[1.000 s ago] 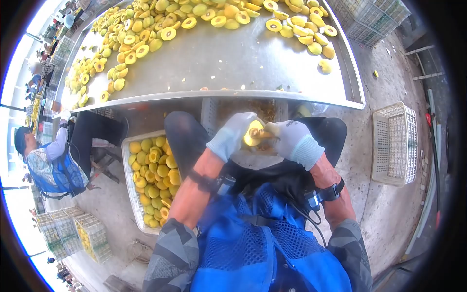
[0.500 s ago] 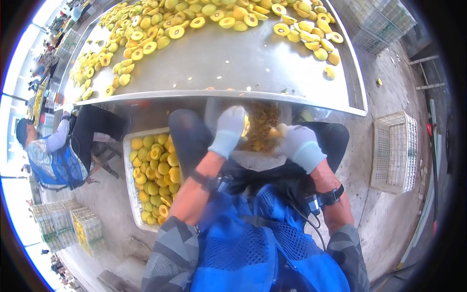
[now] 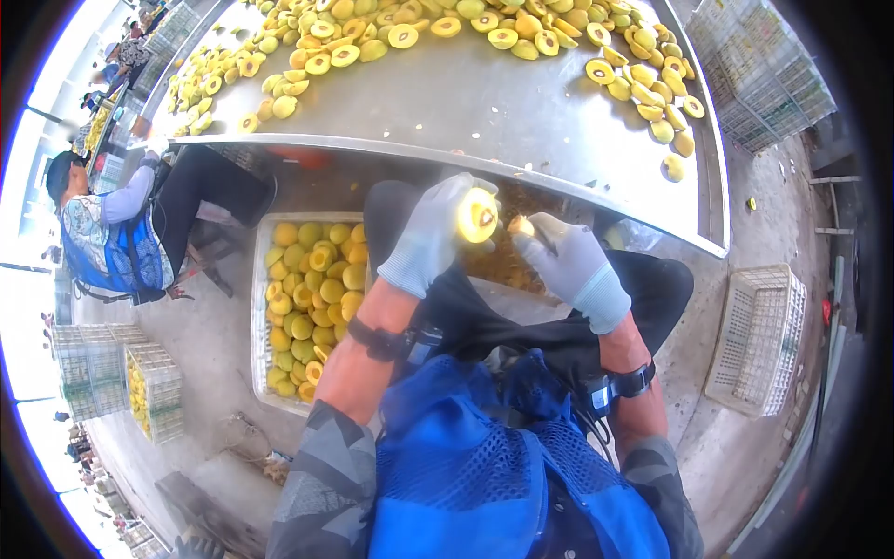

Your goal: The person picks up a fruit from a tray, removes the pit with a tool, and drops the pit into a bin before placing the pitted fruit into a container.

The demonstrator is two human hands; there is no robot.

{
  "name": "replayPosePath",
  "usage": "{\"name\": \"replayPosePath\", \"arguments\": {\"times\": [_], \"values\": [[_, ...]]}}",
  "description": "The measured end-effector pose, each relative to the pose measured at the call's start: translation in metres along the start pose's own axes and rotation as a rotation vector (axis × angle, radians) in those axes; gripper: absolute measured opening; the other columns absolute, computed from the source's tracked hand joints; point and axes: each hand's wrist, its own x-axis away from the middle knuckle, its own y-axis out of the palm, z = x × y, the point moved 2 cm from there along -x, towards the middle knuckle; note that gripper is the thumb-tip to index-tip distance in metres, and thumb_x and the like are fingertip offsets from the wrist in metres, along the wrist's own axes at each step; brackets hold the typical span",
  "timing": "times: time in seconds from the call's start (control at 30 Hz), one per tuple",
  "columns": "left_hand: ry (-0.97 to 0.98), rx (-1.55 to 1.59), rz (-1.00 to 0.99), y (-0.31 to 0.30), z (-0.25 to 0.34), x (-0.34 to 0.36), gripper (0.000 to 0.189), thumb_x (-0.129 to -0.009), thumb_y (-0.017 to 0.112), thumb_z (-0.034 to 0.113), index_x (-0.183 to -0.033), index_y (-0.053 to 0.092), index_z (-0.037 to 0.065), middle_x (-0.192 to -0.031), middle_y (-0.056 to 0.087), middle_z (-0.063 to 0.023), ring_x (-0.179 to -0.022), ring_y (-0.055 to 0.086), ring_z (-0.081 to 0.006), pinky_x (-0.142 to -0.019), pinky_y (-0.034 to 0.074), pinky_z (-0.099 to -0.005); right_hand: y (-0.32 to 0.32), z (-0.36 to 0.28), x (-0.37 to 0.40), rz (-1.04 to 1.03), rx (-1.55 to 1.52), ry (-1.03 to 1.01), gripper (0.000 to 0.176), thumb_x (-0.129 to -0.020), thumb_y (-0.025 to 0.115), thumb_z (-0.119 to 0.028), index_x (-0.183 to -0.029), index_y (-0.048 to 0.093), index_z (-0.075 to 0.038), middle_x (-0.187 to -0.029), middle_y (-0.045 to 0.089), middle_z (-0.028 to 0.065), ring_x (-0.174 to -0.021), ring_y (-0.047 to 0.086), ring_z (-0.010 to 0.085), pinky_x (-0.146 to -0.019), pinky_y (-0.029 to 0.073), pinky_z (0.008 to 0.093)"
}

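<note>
My left hand, in a pale glove, grips a yellow fruit half with its cut face turned up toward me. My right hand, also gloved, is closed on a small tool with a bit of yellow pulp at its tip, just right of the fruit and slightly apart from it. Both hands hover over my lap, above a crate of yellow scraps under the table edge.
A steel table ahead carries several halved yellow fruits. A white crate of whole fruit sits at my left knee. An empty white basket lies on the floor right. A seated person in blue works at left.
My left hand has turned the fruit half so its cut face shows, and lifted it slightly. My right hand with the tool has drawn apart from the fruit. My view shifted down-right.
</note>
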Motion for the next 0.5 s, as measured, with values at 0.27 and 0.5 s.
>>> {"name": "replayPosePath", "arguments": {"times": [0.27,0.5], "values": [[0.26,-0.263,-0.072,0.007,0.009,0.001,0.022,-0.099,0.048,0.007,-0.11,0.064,0.0,-0.1,0.067,-0.0163,-0.098,0.065,-0.0328,-0.091,0.051,-0.0374,0.001,-0.003,-0.004,-0.102,0.332,-0.065,0.027,-0.096,0.062,-0.033,-0.098,0.063,-0.006,-0.08,0.068,0.02,-0.08,0.068,0.0397,-0.069,0.052,0.0487],[-0.183,0.011,-0.015,0.024,-0.01,-0.005,0.021,-0.092,0.056,0.006,-0.11,0.066,0.003,-0.102,0.067,-0.0154,-0.098,0.063,-0.0322,-0.092,0.05,-0.0373,-0.005,0.0,-0.005,-0.17,0.587,-0.013,0.029,-0.096,0.059,-0.036,-0.099,0.062,-0.008,-0.083,0.071,0.0169,-0.084,0.07,0.0363,-0.072,0.054,0.0472]]}}
